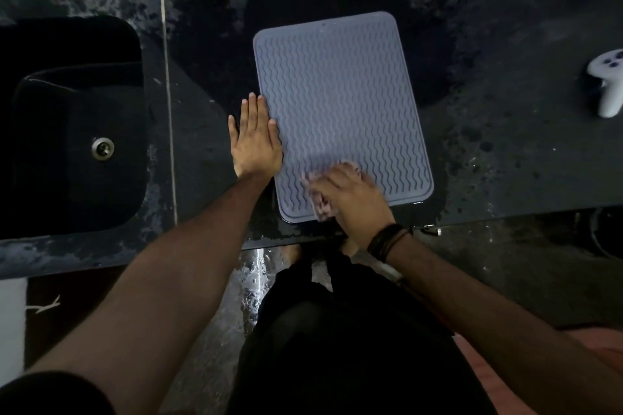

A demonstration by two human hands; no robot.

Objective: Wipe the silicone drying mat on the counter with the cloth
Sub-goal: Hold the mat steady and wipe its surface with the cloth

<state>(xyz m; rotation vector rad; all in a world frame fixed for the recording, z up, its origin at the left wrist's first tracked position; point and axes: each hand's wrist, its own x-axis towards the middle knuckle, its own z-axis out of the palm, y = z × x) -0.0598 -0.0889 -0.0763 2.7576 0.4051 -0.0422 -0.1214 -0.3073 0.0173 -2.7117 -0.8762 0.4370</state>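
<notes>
1. Mat (340, 104): grey, with wavy ridges, lying flat on the dark worktop (505, 152) between the sink (70, 125) and a white controller (608, 84); its near edge sits close to the worktop's front edge.
2. Left hand (256, 138): fingers straight and together, palm down, pressing the mat's left edge with part of the palm on the worktop. It holds nothing. Judged purpose: anchoring the mat against sliding.
3. Right hand (350, 199): fingers curled over a bunched pale cloth (318, 202), pressing it on the mat's near left corner. Both are motion-blurred, so the exact grip cannot be told.
4. Technique, as judgement: keep the left palm firm while stroking away from it, so the mat stays taut, not buckling.
5. Follow the run of the ridges where possible; the grooves probably trap water that cross strokes would skip.
6. Work in overlapping bands toward the far right corner, which appears unreached.
7. Near the front edge, shorten strokes so the cloth does not drag the mat off the worktop.
</notes>
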